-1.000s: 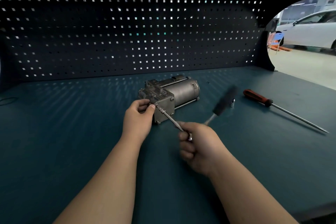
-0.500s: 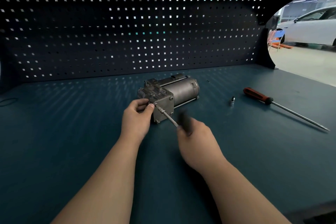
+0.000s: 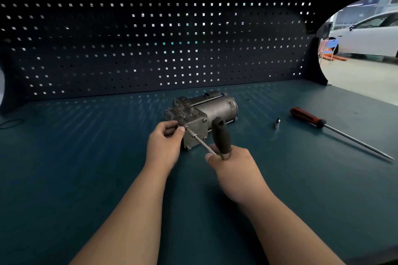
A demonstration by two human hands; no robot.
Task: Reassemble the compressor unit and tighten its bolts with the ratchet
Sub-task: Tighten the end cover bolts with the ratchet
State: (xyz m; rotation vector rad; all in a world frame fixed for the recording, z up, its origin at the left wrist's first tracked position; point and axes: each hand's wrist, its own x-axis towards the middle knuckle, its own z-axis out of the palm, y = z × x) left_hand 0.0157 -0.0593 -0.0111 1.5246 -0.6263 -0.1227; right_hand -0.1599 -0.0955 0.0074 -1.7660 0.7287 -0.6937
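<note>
The grey metal compressor unit (image 3: 206,115) lies on its side in the middle of the dark bench top (image 3: 86,157). My left hand (image 3: 164,145) grips its near left corner, thumb and fingers curled by a bolt on the end plate. My right hand (image 3: 231,170) grips the head of the ratchet (image 3: 221,135), whose black handle stands upright in front of the unit. The ratchet's thin extension bar (image 3: 201,142) runs up and left from my right hand to that bolt.
A small loose socket (image 3: 277,124) stands right of the unit. Farther right lies a long screwdriver (image 3: 310,119) with a red and black handle, its shaft pointing right and toward me. A perforated back panel (image 3: 150,49) closes the bench's rear. A white car (image 3: 366,36) is beyond the bench's right end.
The ratchet handle swung from pointing up and right, down toward my right hand, and now stands upright. My left hand stayed on the compressor's corner.
</note>
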